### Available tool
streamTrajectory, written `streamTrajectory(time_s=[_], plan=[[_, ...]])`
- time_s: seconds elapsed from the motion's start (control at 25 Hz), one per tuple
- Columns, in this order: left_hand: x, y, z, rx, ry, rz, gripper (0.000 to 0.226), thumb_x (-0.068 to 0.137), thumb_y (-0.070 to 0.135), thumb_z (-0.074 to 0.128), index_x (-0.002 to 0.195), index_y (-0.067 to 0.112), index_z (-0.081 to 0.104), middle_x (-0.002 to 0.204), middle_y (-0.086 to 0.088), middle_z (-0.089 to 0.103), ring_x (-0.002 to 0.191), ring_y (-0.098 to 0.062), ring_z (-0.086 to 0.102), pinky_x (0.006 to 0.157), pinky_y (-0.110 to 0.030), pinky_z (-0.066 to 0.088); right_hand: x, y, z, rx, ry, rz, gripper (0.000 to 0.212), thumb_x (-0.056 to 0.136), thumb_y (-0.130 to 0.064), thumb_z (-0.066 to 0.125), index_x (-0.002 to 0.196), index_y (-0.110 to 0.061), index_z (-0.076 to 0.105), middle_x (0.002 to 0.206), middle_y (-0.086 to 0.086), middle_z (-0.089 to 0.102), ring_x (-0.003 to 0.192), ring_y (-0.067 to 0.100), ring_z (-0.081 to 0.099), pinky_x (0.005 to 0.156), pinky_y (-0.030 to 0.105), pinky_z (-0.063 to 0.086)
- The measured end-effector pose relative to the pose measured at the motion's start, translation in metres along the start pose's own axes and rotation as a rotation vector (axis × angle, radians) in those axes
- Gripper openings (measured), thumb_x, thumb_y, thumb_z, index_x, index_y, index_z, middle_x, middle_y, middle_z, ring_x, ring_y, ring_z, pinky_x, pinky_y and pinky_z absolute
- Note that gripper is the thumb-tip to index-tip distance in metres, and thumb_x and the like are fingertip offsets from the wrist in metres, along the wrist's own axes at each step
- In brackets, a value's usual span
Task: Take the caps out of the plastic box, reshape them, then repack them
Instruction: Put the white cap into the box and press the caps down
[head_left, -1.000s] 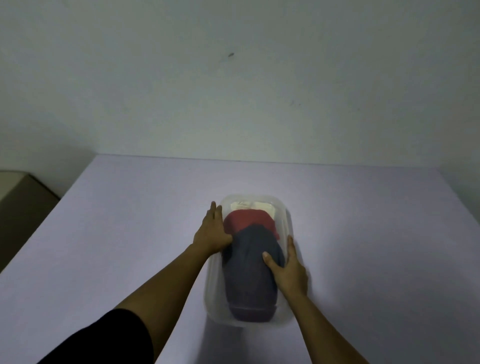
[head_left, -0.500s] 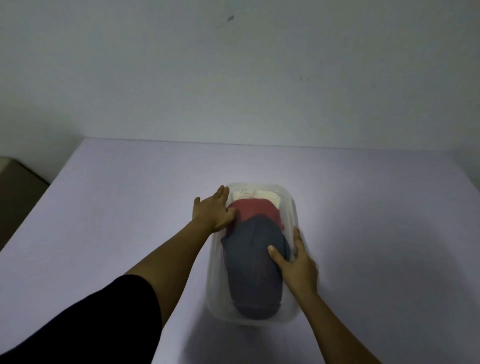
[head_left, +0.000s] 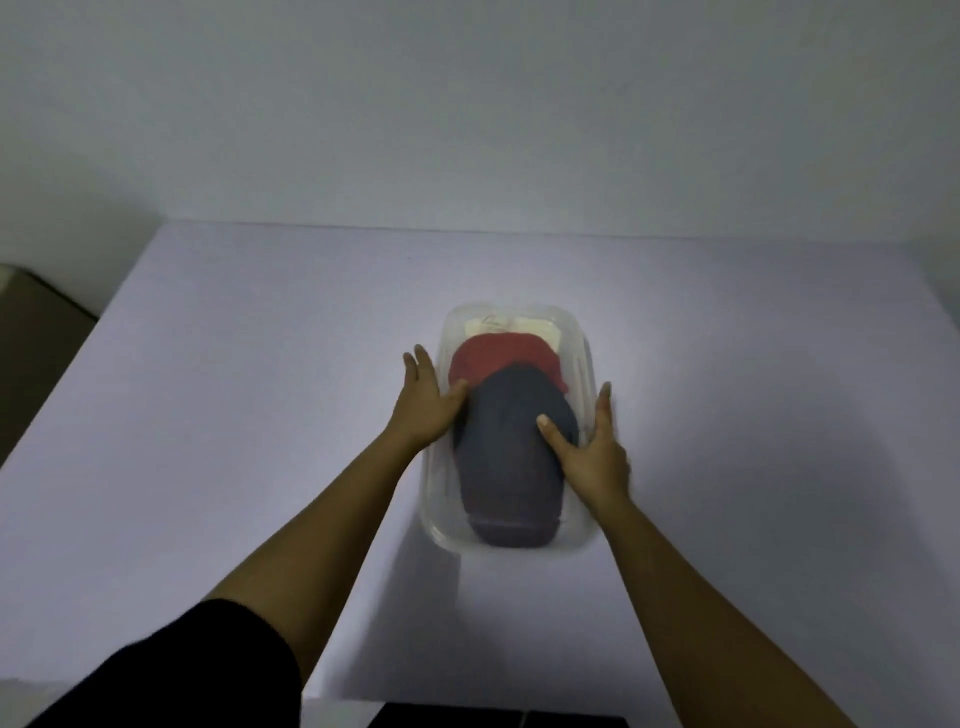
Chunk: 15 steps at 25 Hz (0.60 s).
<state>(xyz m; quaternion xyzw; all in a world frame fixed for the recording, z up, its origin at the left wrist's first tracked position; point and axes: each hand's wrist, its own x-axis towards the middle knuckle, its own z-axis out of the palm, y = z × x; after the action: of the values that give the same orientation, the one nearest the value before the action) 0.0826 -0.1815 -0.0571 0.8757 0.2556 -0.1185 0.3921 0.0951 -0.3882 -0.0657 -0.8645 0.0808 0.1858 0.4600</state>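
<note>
A clear plastic box (head_left: 432, 512) stands on the table and holds three caps in a row. A dark grey cap (head_left: 506, 473) lies nearest me, partly over a red cap (head_left: 496, 356), with a cream cap (head_left: 540, 328) at the far end. My left hand (head_left: 423, 408) presses flat against the box's left wall, its thumb over the rim on the grey cap. My right hand (head_left: 595, 452) clasps the right wall the same way, thumb on the grey cap and fingers outside.
The box sits near the middle of a pale lilac table (head_left: 234, 415) that ends at a white wall (head_left: 467, 130). A brown piece of furniture (head_left: 31, 332) stands beyond the left edge. Something dark (head_left: 493, 719) lies below the near edge.
The view has shifted, so the box sits a little higher and to the right in frame. Both hands stay on the box's sides, thumbs still on the grey cap.
</note>
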Motion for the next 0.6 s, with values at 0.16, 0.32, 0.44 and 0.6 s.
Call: streamTrajectory(time_s=[0.16,0.32,0.44,0.6], plan=[[-0.084,-0.044,0.01,-0.561,-0.032,-0.327,0.086,0.085,0.057,0.052,0.15,0.028,0.004,0.159,-0.006,0.015,0.137,-0.037,0.036,0.1,-0.054,0.044,-0.009,0.014,-0.011,0.233,-0.017,0.101,0.088,0.081,-0.061,0.048,0.151,-0.027,0.007,0.157,0.009,0.022,0.138,0.034,0.034,0.106,0.046,0.036],[-0.129,-0.068,0.031,-0.84,-0.225,-0.448,0.085,0.076,0.06,0.055,0.146,0.022,0.026,0.149,-0.01,0.038,0.116,-0.036,0.057,0.09,-0.045,0.054,-0.047,0.056,-0.011,0.252,-0.229,0.203,0.085,0.079,-0.059,0.052,0.149,-0.026,0.017,0.152,0.007,0.031,0.133,0.031,0.039,0.103,0.049,0.04],[-0.127,-0.068,0.043,-0.948,-0.166,-0.369,0.063,0.083,0.046,0.059,0.134,0.01,0.047,0.122,-0.012,0.063,0.102,-0.032,0.066,0.085,-0.04,0.058,-0.056,0.071,-0.004,0.347,-0.288,0.209,0.085,0.071,-0.059,0.065,0.143,-0.027,0.033,0.141,0.005,0.047,0.12,0.025,0.051,0.088,0.043,0.054],[-0.127,-0.062,0.046,-0.942,-0.082,-0.333,0.04,0.092,0.029,0.055,0.124,0.005,0.057,0.11,-0.01,0.069,0.096,-0.029,0.069,0.083,-0.039,0.058,-0.05,0.076,0.003,0.414,-0.229,0.187,0.073,0.074,-0.048,0.071,0.136,-0.022,0.044,0.129,0.008,0.058,0.111,0.027,0.059,0.083,0.041,0.058]])
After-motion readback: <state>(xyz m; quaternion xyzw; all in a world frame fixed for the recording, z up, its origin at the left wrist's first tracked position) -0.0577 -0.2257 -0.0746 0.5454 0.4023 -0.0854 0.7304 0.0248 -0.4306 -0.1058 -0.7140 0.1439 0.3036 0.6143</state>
